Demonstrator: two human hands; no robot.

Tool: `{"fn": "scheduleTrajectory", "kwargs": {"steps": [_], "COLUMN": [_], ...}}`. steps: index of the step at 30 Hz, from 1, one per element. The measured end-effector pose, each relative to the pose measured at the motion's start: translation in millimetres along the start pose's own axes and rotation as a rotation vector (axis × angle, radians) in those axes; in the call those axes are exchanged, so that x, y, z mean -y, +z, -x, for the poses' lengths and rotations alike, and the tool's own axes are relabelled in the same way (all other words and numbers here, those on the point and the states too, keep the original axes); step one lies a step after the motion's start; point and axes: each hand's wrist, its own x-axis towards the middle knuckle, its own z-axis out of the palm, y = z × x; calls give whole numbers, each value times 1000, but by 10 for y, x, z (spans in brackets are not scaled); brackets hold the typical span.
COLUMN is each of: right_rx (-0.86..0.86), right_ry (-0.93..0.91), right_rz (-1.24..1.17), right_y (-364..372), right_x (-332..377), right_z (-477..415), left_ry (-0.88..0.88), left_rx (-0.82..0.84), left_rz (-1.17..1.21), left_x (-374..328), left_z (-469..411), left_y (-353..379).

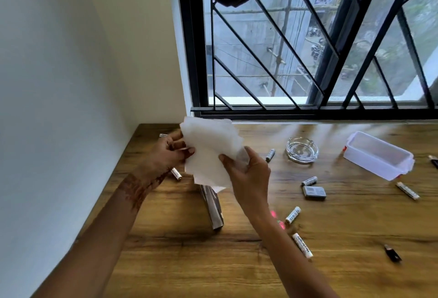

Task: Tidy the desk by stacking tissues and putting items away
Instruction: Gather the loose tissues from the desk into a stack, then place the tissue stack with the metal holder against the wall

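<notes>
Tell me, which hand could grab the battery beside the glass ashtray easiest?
Probably the right hand: that battery lies just beside it, while the left hand is across the tissues. Both hold tissues now.

Tissues (211,153) were up over the desk's (189,262) left end, foil roll (211,207) underneath, ashtray (301,150) just left of the container (376,155), batteries (293,214) scattered around.

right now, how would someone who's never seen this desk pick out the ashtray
Start at the window and drop to the wooden desk below it. Left of the open white plastic box sits the ashtray. It is the only clear glass piece, round with notched rim, among small white batteries.
</notes>
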Motion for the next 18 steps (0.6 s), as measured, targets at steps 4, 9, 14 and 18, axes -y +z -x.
{"fn": "scheduleTrajectory", "kwargs": {"steps": [4,9,14,18], "right_rx": [-130,-93,-69,-27], "right_ry": [-181,-239,-285,-316], "right_rz": [188,338,479,563], "right_y": [97,211,269,307], "right_x": [-65,-294,-436,-518], "right_z": [47,170,243,320], "left_ry": [49,14,-75,-129], "left_rx": [3,16,56,43], "left_rz": [-165,-328,-378,-399], "left_x": [-232,-252,-55,115], "left_z": [-154,-223,-293,-292], "left_y": [108,189,90,29]}}
